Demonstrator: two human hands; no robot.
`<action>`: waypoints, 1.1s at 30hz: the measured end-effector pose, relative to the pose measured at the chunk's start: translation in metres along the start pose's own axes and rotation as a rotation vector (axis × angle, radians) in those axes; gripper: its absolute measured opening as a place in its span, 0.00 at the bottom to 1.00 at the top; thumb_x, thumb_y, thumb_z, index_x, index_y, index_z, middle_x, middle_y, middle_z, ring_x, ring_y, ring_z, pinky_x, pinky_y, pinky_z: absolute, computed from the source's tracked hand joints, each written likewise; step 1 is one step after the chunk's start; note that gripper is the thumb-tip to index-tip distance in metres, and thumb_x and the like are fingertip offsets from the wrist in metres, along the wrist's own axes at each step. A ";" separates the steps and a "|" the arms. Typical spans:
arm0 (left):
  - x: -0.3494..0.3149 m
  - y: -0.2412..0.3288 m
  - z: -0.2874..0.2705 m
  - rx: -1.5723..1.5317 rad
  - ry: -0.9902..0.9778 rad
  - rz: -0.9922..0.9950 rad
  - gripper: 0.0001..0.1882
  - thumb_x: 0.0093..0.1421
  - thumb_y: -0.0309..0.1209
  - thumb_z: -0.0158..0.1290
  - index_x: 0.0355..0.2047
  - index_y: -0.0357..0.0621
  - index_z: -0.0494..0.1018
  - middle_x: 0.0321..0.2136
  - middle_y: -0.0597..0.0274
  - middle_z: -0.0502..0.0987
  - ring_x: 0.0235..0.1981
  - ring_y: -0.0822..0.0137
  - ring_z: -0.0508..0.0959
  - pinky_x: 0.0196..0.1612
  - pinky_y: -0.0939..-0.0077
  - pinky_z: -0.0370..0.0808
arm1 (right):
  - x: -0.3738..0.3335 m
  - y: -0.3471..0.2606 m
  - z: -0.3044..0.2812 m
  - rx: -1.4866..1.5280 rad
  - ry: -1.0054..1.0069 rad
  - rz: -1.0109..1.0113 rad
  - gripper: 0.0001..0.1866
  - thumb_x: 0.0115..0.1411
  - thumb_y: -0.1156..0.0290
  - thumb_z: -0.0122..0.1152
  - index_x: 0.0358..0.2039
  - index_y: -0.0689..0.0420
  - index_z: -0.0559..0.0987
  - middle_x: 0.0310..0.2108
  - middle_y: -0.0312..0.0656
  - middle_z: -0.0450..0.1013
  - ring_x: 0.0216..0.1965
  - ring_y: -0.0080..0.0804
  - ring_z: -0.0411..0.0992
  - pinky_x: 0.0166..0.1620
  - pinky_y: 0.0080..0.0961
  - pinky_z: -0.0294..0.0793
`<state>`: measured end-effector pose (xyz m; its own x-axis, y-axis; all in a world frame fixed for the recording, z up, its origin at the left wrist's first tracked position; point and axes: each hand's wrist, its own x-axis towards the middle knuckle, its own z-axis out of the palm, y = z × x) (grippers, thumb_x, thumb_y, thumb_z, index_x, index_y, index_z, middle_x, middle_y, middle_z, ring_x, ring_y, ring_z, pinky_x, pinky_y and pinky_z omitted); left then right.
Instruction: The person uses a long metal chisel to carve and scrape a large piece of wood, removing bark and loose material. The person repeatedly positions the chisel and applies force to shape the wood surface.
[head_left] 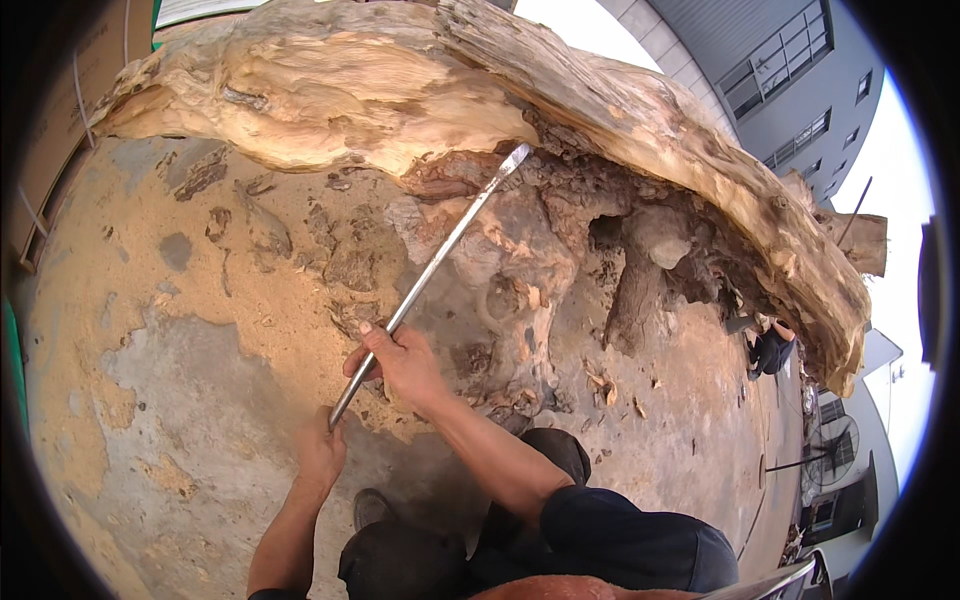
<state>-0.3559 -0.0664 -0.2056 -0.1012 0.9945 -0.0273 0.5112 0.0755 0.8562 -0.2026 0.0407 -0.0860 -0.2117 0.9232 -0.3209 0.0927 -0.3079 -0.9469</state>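
Observation:
A long steel pry bar (432, 270) slants up and to the right in front of me, its flattened tip against the dark, rough underside of a huge tree trunk (370, 90). Farther down the shaft, my right hand (405, 368) is wrapped around it, thumb lying along the metal. My left hand (320, 447), somewhat blurred, grips the lower end. The trunk's outer wood is pale and stripped, while a gnarled, brown root mass (560, 230) with hollows shows beneath it.
Sawdust (260, 330) and bark pieces (350, 270) cover much of the concrete floor (220, 400). Cardboard boxes (85, 100) stand at the far left. Another person (770, 350) crouches by the trunk's right end. A large fan (832, 450) stands at the right.

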 end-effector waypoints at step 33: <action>-0.120 0.042 -0.164 0.069 0.272 -0.088 0.15 0.69 0.35 0.55 0.41 0.30 0.78 0.21 0.56 0.73 0.21 0.69 0.69 0.23 0.70 0.62 | -0.006 -0.046 0.044 0.348 -0.332 -0.041 0.25 0.71 0.45 0.53 0.39 0.58 0.70 0.31 0.49 0.81 0.33 0.34 0.81 0.33 0.27 0.80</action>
<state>-0.4622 -0.1945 -0.0816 -0.3680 0.9286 0.0473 0.5460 0.1747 0.8194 -0.2483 0.0390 -0.0412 -0.5124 0.8305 -0.2186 -0.2415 -0.3836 -0.8914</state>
